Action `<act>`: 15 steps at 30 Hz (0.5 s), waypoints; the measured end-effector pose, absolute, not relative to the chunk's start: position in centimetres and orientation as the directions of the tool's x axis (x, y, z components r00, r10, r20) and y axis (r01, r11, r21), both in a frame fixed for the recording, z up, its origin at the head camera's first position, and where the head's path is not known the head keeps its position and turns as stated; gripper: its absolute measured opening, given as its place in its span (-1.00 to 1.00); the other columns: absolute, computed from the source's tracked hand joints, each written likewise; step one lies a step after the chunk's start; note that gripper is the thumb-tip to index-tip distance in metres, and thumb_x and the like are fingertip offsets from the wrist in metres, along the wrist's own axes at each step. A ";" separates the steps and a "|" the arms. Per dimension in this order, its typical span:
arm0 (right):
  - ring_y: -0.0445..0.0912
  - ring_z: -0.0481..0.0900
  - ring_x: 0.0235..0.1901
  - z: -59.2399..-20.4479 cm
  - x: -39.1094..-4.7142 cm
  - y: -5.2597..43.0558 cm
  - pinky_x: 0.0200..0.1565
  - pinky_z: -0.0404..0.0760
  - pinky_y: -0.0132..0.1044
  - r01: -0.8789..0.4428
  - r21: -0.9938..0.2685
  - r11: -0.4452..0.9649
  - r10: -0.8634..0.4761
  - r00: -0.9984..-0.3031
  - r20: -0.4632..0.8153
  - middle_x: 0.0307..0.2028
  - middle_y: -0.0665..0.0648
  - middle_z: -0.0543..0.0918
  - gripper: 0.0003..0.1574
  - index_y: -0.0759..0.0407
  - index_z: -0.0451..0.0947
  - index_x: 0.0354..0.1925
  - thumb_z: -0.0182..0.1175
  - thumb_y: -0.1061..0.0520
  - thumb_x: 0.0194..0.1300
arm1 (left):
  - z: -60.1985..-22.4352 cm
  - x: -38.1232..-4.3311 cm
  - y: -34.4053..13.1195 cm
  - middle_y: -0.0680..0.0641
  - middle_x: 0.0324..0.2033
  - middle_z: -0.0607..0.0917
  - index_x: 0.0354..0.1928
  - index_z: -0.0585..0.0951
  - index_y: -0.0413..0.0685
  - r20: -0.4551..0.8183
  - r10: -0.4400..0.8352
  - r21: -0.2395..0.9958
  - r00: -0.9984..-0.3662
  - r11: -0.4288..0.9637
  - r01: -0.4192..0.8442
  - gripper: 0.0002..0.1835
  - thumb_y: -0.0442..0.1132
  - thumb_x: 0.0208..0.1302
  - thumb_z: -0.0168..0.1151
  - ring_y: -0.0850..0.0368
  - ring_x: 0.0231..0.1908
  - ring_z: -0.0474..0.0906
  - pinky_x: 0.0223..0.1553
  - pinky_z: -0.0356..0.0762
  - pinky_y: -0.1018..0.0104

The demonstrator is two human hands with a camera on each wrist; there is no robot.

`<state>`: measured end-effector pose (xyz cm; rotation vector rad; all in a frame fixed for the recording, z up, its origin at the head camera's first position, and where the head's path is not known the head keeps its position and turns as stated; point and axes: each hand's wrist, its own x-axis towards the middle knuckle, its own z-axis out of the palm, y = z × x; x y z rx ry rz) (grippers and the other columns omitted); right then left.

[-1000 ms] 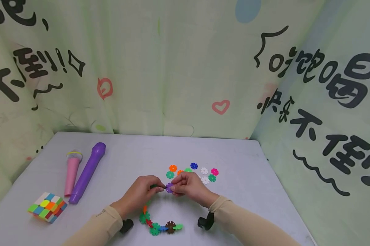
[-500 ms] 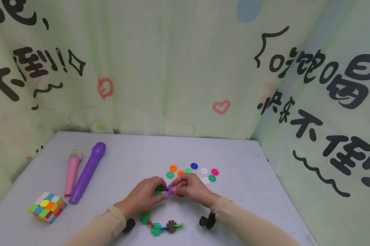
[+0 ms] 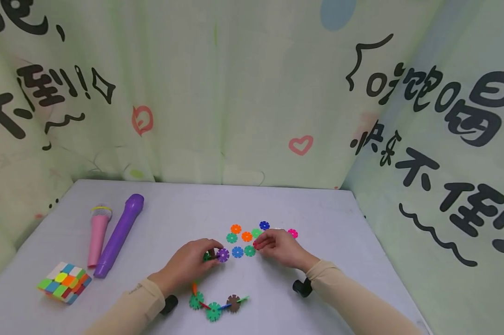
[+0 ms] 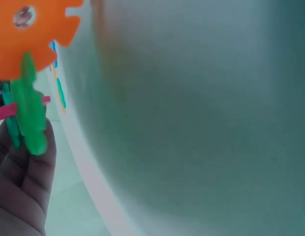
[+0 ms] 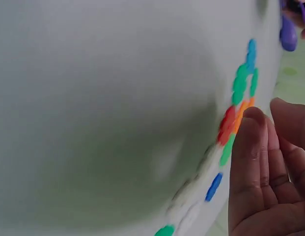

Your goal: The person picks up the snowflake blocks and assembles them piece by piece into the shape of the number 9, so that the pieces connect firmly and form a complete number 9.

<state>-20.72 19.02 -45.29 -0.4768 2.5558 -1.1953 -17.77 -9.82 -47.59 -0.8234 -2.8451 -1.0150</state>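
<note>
My left hand [image 3: 193,260] pinches the upper end of a curved chain of slotted plastic snowflake discs, near a dark green disc and the purple disc [image 3: 222,255] at its tip. The chain curls below the hand through green, red and blue discs to a brown disc [image 3: 233,303] and a light green one. Up close in the left wrist view are an orange disc [image 4: 29,39] and a green disc [image 4: 29,113] of the chain. My right hand [image 3: 285,250] hovers at the loose discs, nothing between thumb and fingers, fingertips close to a red disc [image 5: 227,125].
Loose discs lie farther back, among them blue [image 3: 237,252], green [image 3: 249,251], orange [image 3: 235,229] and pink [image 3: 293,233]. On the left are a pink microphone [image 3: 98,237], a purple microphone [image 3: 120,237] and a puzzle cube [image 3: 65,282]. Printed curtains [image 3: 243,93] surround the white table.
My right hand has let go of the purple disc and moved right to the loose discs. The left hand still holds the chain, shifted slightly left, with the purple disc now facing up.
</note>
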 end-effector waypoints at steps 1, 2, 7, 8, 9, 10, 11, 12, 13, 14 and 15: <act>-0.11 0.63 -0.22 -45.3 -20.8 19.5 -0.11 0.62 -0.29 -0.208 -0.740 0.640 -0.405 -0.909 -0.095 -0.25 0.03 0.68 -0.76 0.22 0.64 -0.09 0.33 0.34 0.25 | -47.6 -17.8 -9.9 0.24 -0.32 0.61 0.04 0.66 0.08 0.176 0.470 0.590 -0.865 0.653 0.475 -0.66 -0.19 0.22 0.45 0.30 -0.31 0.49 -0.13 0.55 0.20; -0.12 0.62 -0.23 -45.4 -20.8 19.8 -0.12 0.62 -0.29 -0.225 -0.706 0.671 -0.399 -0.912 -0.090 -0.25 0.00 0.67 -0.75 0.20 0.64 -0.09 0.33 0.34 0.24 | -47.7 -17.8 -10.0 0.25 -0.34 0.59 0.04 0.66 0.09 0.172 0.467 0.593 -0.867 0.654 0.470 -0.66 -0.20 0.22 0.45 0.30 -0.32 0.48 -0.15 0.55 0.20; -0.14 0.58 -0.26 -46.1 -20.8 20.7 -0.16 0.61 -0.30 -0.259 -0.628 0.734 -0.390 -0.917 -0.078 -0.28 -0.04 0.64 -0.72 0.17 0.65 -0.10 0.38 0.33 0.19 | -47.9 -17.7 -10.2 0.28 -0.36 0.56 0.03 0.67 0.10 0.165 0.454 0.619 -0.875 0.643 0.451 -0.69 -0.21 0.24 0.43 0.31 -0.35 0.45 -0.19 0.52 0.22; -0.14 0.57 -0.26 -46.2 -20.8 20.7 -0.16 0.60 -0.31 -0.260 -0.622 0.739 -0.390 -0.918 -0.080 -0.28 -0.04 0.64 -0.71 0.16 0.66 -0.10 0.39 0.32 0.19 | -47.9 -17.6 -10.2 0.28 -0.37 0.56 0.03 0.67 0.11 0.165 0.453 0.623 -0.876 0.641 0.448 -0.69 -0.21 0.24 0.43 0.31 -0.36 0.45 -0.20 0.51 0.23; -0.14 0.56 -0.26 -46.2 -20.8 20.6 -0.17 0.60 -0.31 -0.267 -0.617 0.740 -0.393 -0.916 -0.076 -0.28 -0.05 0.64 -0.71 0.15 0.66 -0.09 0.40 0.31 0.19 | -48.0 -17.6 -10.2 0.28 -0.37 0.55 0.03 0.67 0.11 0.165 0.452 0.626 -0.876 0.638 0.447 -0.70 -0.21 0.25 0.42 0.30 -0.36 0.44 -0.21 0.51 0.24; -0.14 0.55 -0.27 -46.3 -20.8 20.5 -0.18 0.60 -0.32 -0.276 -0.610 0.743 -0.398 -0.915 -0.071 -0.28 -0.05 0.64 -0.70 0.14 0.66 -0.09 0.41 0.30 0.18 | -48.0 -17.6 -10.2 0.27 -0.37 0.55 0.03 0.67 0.11 0.166 0.452 0.629 -0.876 0.636 0.447 -0.70 -0.21 0.25 0.42 0.29 -0.36 0.44 -0.21 0.50 0.24; -0.14 0.55 -0.27 -46.4 -20.7 20.4 -0.19 0.61 -0.32 -0.289 -0.604 0.743 -0.406 -0.912 -0.063 -0.28 -0.05 0.64 -0.70 0.14 0.67 -0.08 0.42 0.29 0.18 | -48.0 -17.6 -10.3 0.27 -0.37 0.54 0.03 0.67 0.11 0.165 0.452 0.633 -0.877 0.633 0.446 -0.69 -0.21 0.24 0.43 0.29 -0.36 0.44 -0.22 0.49 0.25; -0.14 0.55 -0.27 -46.4 -20.7 20.2 -0.19 0.60 -0.32 -0.303 -0.597 0.743 -0.416 -0.908 -0.056 -0.28 -0.06 0.64 -0.69 0.14 0.67 -0.08 0.42 0.28 0.18 | -48.0 -17.6 -10.3 0.26 -0.36 0.54 0.04 0.67 0.11 0.162 0.452 0.640 -0.877 0.629 0.442 -0.67 -0.20 0.23 0.44 0.28 -0.35 0.44 -0.22 0.49 0.25; -0.15 0.54 -0.27 -46.5 -20.8 19.9 -0.19 0.60 -0.32 -0.321 -0.586 0.744 -0.427 -0.903 -0.047 -0.28 -0.06 0.63 -0.69 0.14 0.68 -0.07 0.43 0.27 0.18 | -48.0 -17.6 -10.3 0.25 -0.36 0.53 0.04 0.66 0.11 0.157 0.452 0.648 -0.878 0.624 0.437 -0.66 -0.20 0.21 0.46 0.27 -0.35 0.44 -0.22 0.48 0.25; -0.15 0.54 -0.28 -46.5 -20.8 19.6 -0.19 0.60 -0.32 -0.336 -0.575 0.746 -0.437 -0.898 -0.042 -0.28 -0.08 0.63 -0.69 0.14 0.68 -0.06 0.42 0.25 0.19 | -47.9 -17.6 -10.3 0.24 -0.36 0.53 0.05 0.66 0.10 0.153 0.454 0.654 -0.878 0.619 0.434 -0.64 -0.19 0.20 0.47 0.26 -0.34 0.43 -0.22 0.48 0.25; -0.16 0.53 -0.28 -46.5 -20.8 19.3 -0.20 0.59 -0.32 -0.355 -0.558 0.750 -0.449 -0.893 -0.036 -0.29 -0.09 0.62 -0.68 0.13 0.68 -0.05 0.42 0.24 0.20 | -47.9 -17.6 -10.3 0.23 -0.35 0.53 0.05 0.66 0.10 0.146 0.454 0.661 -0.879 0.617 0.428 -0.62 -0.18 0.18 0.48 0.25 -0.33 0.43 -0.21 0.48 0.25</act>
